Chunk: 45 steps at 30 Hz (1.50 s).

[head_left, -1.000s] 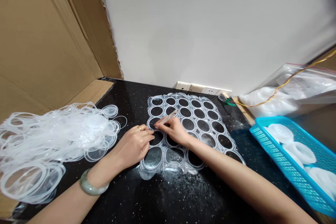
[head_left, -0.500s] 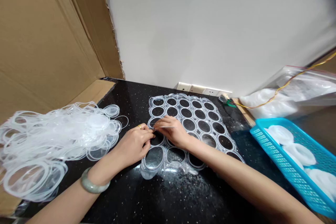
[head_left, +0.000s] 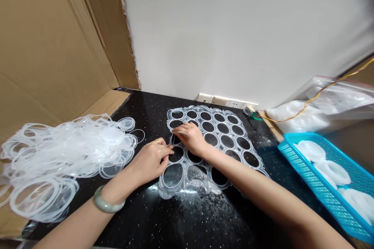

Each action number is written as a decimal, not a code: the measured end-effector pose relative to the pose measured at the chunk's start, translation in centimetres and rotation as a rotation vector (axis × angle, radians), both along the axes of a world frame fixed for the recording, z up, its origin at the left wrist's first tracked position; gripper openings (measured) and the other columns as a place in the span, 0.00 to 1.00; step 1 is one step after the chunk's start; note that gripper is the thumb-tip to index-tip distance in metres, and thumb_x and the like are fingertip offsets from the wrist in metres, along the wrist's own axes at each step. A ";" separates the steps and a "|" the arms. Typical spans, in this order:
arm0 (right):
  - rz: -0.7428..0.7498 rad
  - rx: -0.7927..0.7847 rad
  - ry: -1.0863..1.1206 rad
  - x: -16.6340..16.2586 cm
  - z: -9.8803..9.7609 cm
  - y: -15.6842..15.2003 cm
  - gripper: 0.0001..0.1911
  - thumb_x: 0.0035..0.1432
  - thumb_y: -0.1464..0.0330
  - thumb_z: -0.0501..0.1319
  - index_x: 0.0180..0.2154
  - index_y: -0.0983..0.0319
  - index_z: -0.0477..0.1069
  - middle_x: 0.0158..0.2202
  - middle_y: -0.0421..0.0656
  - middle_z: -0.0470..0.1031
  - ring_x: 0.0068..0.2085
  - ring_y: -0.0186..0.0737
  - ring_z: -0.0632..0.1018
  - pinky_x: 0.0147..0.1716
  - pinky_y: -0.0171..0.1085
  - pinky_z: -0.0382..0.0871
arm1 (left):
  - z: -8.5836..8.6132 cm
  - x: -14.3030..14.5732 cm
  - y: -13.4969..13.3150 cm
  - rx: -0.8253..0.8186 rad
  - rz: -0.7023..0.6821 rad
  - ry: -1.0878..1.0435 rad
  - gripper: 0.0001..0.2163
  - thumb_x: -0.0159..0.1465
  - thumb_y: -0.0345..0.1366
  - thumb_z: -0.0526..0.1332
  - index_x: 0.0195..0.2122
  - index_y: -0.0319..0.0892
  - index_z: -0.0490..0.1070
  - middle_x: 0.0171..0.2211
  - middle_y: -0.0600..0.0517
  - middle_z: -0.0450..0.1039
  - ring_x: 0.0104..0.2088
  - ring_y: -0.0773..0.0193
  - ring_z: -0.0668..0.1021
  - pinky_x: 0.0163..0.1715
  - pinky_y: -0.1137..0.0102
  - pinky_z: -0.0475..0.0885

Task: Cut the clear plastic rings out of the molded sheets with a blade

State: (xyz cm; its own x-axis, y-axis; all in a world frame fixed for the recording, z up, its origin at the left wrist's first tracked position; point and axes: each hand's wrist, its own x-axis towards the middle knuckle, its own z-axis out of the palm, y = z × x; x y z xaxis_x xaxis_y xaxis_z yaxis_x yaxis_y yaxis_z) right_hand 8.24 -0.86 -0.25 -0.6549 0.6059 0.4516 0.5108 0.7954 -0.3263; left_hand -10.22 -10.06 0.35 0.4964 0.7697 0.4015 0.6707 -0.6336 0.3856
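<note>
While the right grip (head_left: 193,139) pinches a strip (head_left: 183,132), ringed sheeting (head_left: 216,134) lies beneath.

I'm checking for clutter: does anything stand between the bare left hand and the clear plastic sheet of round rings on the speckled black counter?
Nothing visible does: the bare left hand is at the left edge of the clear plastic sheet, and the heap of translucent plastic rings lies further left.
</note>
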 end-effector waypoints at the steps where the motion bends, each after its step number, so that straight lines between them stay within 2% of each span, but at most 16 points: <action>1: 0.019 -0.042 0.050 -0.1 0.1 -0.2 0.10 0.66 0.69 0.58 0.38 0.64 0.78 0.38 0.47 0.81 0.40 0.42 0.78 0.43 0.41 0.66 | -0.1 -0.1 0.0 -0.006 -0.003 -0.009 0.14 0.58 0.23 0.57 0.40 0.37 0.80 0.35 0.45 0.80 0.38 0.57 0.78 0.40 0.63 0.75; 5: 0.098 -0.271 0.330 0.8 1.3 -1.4 0.09 0.64 0.69 0.60 0.33 0.63 0.78 0.37 0.46 0.80 0.40 0.39 0.79 0.43 0.38 0.70 | 0.0 -0.6 0.0 -0.043 0.003 -0.067 0.12 0.61 0.25 0.57 0.41 0.40 0.79 0.38 0.47 0.80 0.40 0.59 0.77 0.42 0.64 0.74; 10: -0.026 -0.491 0.575 4.9 3.0 -3.3 0.08 0.58 0.65 0.65 0.31 0.62 0.79 0.34 0.45 0.77 0.36 0.38 0.77 0.38 0.38 0.70 | 2.1 -0.8 1.6 -0.071 0.076 -0.048 0.11 0.65 0.34 0.57 0.45 0.43 0.78 0.38 0.48 0.77 0.40 0.60 0.77 0.43 0.65 0.73; 14: -0.065 -0.794 0.769 7.3 3.1 -4.7 0.10 0.54 0.62 0.67 0.30 0.63 0.79 0.28 0.44 0.78 0.25 0.32 0.73 0.25 0.33 0.66 | 3.6 0.4 7.5 -0.082 0.142 0.077 0.14 0.62 0.37 0.60 0.49 0.42 0.75 0.43 0.46 0.76 0.46 0.53 0.75 0.49 0.59 0.69; 17: -0.058 -0.971 0.803 8.1 2.8 -6.4 0.12 0.53 0.61 0.67 0.35 0.64 0.80 0.18 0.39 0.72 0.16 0.28 0.65 0.16 0.29 0.56 | 3.4 1.6 13.2 -0.160 0.288 0.030 0.18 0.54 0.39 0.67 0.46 0.41 0.75 0.48 0.43 0.74 0.53 0.46 0.71 0.55 0.56 0.65; 20: -0.023 -1.051 0.807 9.3 2.9 -7.9 0.16 0.57 0.59 0.64 0.41 0.65 0.78 0.19 0.40 0.74 0.15 0.29 0.68 0.15 0.29 0.60 | 2.7 2.1 17.6 -0.214 0.356 -0.017 0.11 0.52 0.40 0.66 0.32 0.39 0.76 0.37 0.41 0.75 0.43 0.46 0.75 0.46 0.57 0.69; 23: 0.021 -1.085 0.832 11.1 3.4 -8.2 0.21 0.60 0.56 0.58 0.48 0.64 0.73 0.26 0.44 0.80 0.16 0.33 0.73 0.15 0.31 0.65 | 2.8 1.7 19.4 -0.306 0.363 -0.092 0.09 0.50 0.42 0.66 0.23 0.42 0.73 0.25 0.47 0.74 0.31 0.54 0.76 0.35 0.63 0.70; 25: 0.003 -1.078 0.905 11.8 3.9 -7.2 0.23 0.60 0.53 0.57 0.48 0.64 0.70 0.29 0.46 0.80 0.17 0.36 0.75 0.14 0.32 0.67 | 3.4 1.4 19.3 -0.358 0.365 -0.168 0.11 0.48 0.45 0.66 0.22 0.42 0.72 0.23 0.48 0.74 0.27 0.58 0.74 0.30 0.66 0.68; 27: -0.078 -1.062 1.005 11.5 4.5 -5.6 0.22 0.57 0.52 0.59 0.43 0.64 0.69 0.29 0.46 0.80 0.20 0.38 0.78 0.16 0.32 0.69 | 4.4 1.3 18.5 -0.405 0.352 -0.256 0.15 0.48 0.50 0.66 0.24 0.42 0.71 0.24 0.48 0.75 0.26 0.59 0.74 0.28 0.68 0.68; 30: -0.207 -1.057 1.112 8.8 5.3 -3.1 0.20 0.50 0.54 0.66 0.32 0.65 0.69 0.31 0.47 0.79 0.25 0.39 0.80 0.19 0.33 0.72 | 6.1 2.6 15.9 -0.475 0.288 -0.369 0.22 0.48 0.57 0.65 0.28 0.40 0.71 0.25 0.47 0.76 0.25 0.62 0.74 0.26 0.70 0.68; 33: -0.257 -1.035 1.197 5.3 6.0 -2.1 0.21 0.42 0.57 0.72 0.31 0.65 0.71 0.31 0.45 0.78 0.28 0.37 0.79 0.22 0.32 0.72 | 7.9 5.2 12.0 -0.524 0.182 -0.424 0.24 0.51 0.58 0.64 0.32 0.38 0.72 0.28 0.47 0.77 0.26 0.62 0.76 0.27 0.70 0.69; 36: -0.245 -0.936 1.283 3.4 6.5 -2.9 0.23 0.36 0.58 0.75 0.32 0.64 0.72 0.26 0.39 0.74 0.26 0.35 0.76 0.24 0.32 0.72 | 9.8 7.2 7.8 -0.572 -0.007 -0.415 0.21 0.57 0.54 0.63 0.36 0.38 0.74 0.31 0.47 0.78 0.31 0.60 0.78 0.33 0.67 0.73; 39: -0.223 -0.788 1.342 4.1 7.6 -4.9 0.19 0.38 0.58 0.75 0.28 0.62 0.73 0.24 0.39 0.74 0.27 0.35 0.76 0.27 0.34 0.73 | 12.3 7.3 5.7 -0.607 -0.191 -0.325 0.17 0.60 0.49 0.64 0.42 0.41 0.75 0.35 0.47 0.80 0.36 0.57 0.81 0.41 0.62 0.75; 41: -0.168 -0.807 1.344 5.7 9.0 -6.4 0.17 0.41 0.58 0.73 0.28 0.61 0.73 0.23 0.39 0.75 0.27 0.37 0.77 0.27 0.36 0.74 | 14.1 7.1 5.9 -0.575 -0.205 -0.285 0.17 0.62 0.48 0.63 0.46 0.42 0.75 0.35 0.47 0.80 0.38 0.56 0.81 0.44 0.60 0.76; 43: -0.084 -0.899 1.270 7.6 11.1 -7.9 0.16 0.44 0.58 0.71 0.29 0.61 0.72 0.20 0.37 0.73 0.23 0.36 0.76 0.23 0.36 0.74 | 15.6 7.8 6.9 -0.461 -0.238 -0.296 0.17 0.62 0.46 0.63 0.49 0.43 0.74 0.41 0.45 0.80 0.43 0.56 0.81 0.47 0.60 0.75; 45: -0.032 -0.933 1.124 9.7 13.8 -9.3 0.15 0.46 0.58 0.71 0.28 0.61 0.71 0.18 0.35 0.70 0.17 0.33 0.71 0.15 0.33 0.70 | 16.6 10.0 7.8 -0.404 -0.406 -0.305 0.20 0.60 0.43 0.65 0.53 0.45 0.72 0.51 0.44 0.76 0.51 0.54 0.77 0.50 0.61 0.74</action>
State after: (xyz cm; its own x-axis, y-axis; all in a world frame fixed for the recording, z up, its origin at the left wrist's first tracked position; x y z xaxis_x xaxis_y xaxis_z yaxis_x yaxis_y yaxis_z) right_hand 17.90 -10.12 13.59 -0.2105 0.9663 0.1482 -0.3427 0.0690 -0.9369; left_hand -0.20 -2.22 16.92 0.6890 0.6648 0.2885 0.2308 -0.5786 0.7823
